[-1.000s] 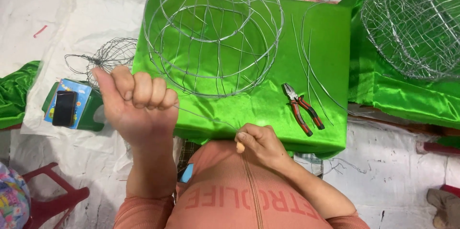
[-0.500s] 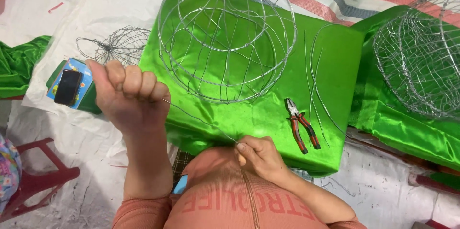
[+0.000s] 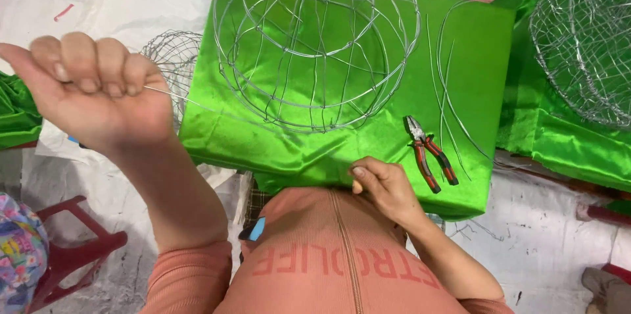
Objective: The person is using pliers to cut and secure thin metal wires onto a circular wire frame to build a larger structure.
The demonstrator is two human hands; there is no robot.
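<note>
The left hand (image 3: 98, 94) was raised at the left of the view, fingers curled into a loose fist and pinching the end of a thin silver wire (image 3: 172, 95) that ran out from between thumb and forefinger toward the right. The right hand (image 3: 384, 186) lay low against the near edge of the counter (image 3: 342, 149), just above the person's salmon-coloured zipped top (image 3: 342, 268), its fingertips pressed together on something small; whether this was the other end of the wire could not be told. The counter was draped in shiny green cloth, and on it stood one large round wire frame (image 3: 315, 44), dome-shaped, built of several rings and ribs. One pair of pliers (image 3: 430, 153) with red and black handles lay to the right of the frame, near the right hand, beside a few loose lengths of wire (image 3: 442, 64), roughly three or four. A second wire frame (image 3: 582, 44), more finely meshed, sat on another green-covered surface at the far right. A third, smaller wire cage (image 3: 172, 57) showed beyond the left hand. One red plastic stool (image 3: 72, 255) stood on the floor at lower left
</note>
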